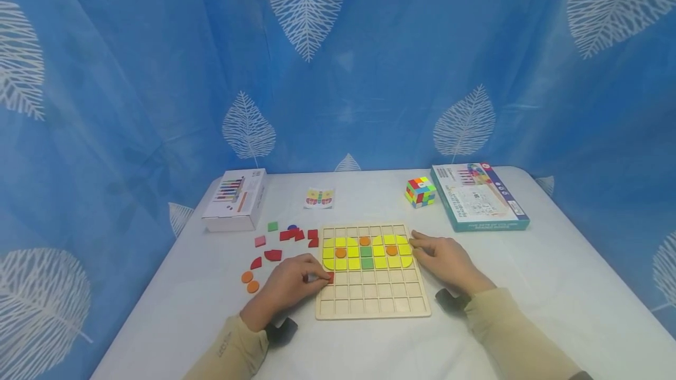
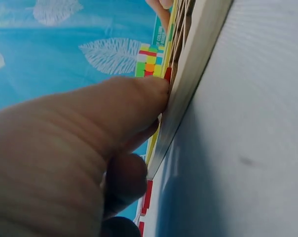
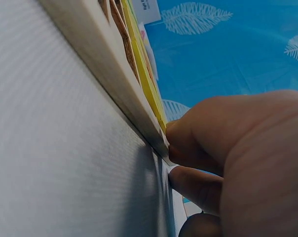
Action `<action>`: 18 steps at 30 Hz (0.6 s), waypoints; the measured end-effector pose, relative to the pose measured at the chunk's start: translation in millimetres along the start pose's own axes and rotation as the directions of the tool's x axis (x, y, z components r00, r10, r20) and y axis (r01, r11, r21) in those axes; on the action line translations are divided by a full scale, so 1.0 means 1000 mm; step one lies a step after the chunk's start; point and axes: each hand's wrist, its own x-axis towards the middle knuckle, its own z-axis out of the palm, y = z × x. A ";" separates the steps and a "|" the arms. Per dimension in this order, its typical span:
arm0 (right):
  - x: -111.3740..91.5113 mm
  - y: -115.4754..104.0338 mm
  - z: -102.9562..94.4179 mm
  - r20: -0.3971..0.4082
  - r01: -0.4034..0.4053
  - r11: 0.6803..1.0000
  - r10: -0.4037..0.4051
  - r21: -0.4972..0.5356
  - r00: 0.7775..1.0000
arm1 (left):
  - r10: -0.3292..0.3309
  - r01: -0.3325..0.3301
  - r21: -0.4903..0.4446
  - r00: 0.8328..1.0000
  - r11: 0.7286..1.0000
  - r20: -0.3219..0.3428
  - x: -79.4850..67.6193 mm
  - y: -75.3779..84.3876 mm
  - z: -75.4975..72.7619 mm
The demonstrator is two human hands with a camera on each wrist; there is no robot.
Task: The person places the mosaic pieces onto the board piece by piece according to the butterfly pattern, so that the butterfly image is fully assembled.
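A wooden grid board [image 1: 356,306] lies flat with yellow tiles [image 1: 354,263], orange discs [image 1: 365,241] and green squares [image 1: 367,252] in its upper rows. My left hand [image 1: 290,280] pinches a small red tile [image 1: 331,277] between thumb and fingertips at the board's left side, just below the yellow rows. In the left wrist view the red tile [image 2: 167,74] peeks out past the thumb, at the board's edge. My right hand [image 1: 446,260] rests its fingertips against the board's right edge, beside the yellow tiles.
Loose red tiles [image 1: 273,255], orange discs [image 1: 253,287], a pink tile [image 1: 260,241] and a green tile [image 1: 272,226] lie left of the board. Behind are a white box [image 1: 235,201], a picture card [image 1: 319,199], a colourful cube [image 1: 421,192] and a teal-edged box [image 1: 477,198].
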 end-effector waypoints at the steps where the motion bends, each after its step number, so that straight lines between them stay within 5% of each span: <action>1: 0.000 0.000 0.000 -0.001 0.001 1.000 -0.001 0.001 1.000 | 0.004 -0.004 -0.006 1.000 1.000 0.000 0.000 0.000 0.000; 6: -0.001 -0.001 -0.001 0.003 0.003 1.000 -0.003 0.005 1.000 | -0.012 0.012 -0.026 1.000 1.000 -0.016 -0.001 0.002 -0.002; 8: -0.002 -0.001 -0.001 0.005 0.001 1.000 -0.001 0.007 1.000 | -0.064 0.063 -0.012 0.995 0.998 -0.072 -0.001 0.002 -0.005; 10: -0.001 -0.001 -0.001 0.007 0.002 1.000 -0.002 0.008 1.000 | -0.146 0.150 0.007 0.974 0.989 -0.172 -0.001 0.000 -0.011; 12: -0.001 -0.001 -0.001 0.004 0.004 1.000 -0.004 0.005 1.000 | -0.243 0.256 0.006 0.924 0.967 -0.295 0.000 -0.007 -0.019; 15: -0.001 0.000 -0.001 0.005 0.002 1.000 -0.002 0.001 1.000 | -0.359 0.381 -0.039 0.826 0.924 -0.435 0.000 -0.027 -0.033; 18: -0.001 -0.002 -0.001 0.009 0.001 1.000 -0.001 0.003 1.000 | -0.452 0.472 -0.078 0.763 0.878 -0.462 -0.005 -0.049 -0.045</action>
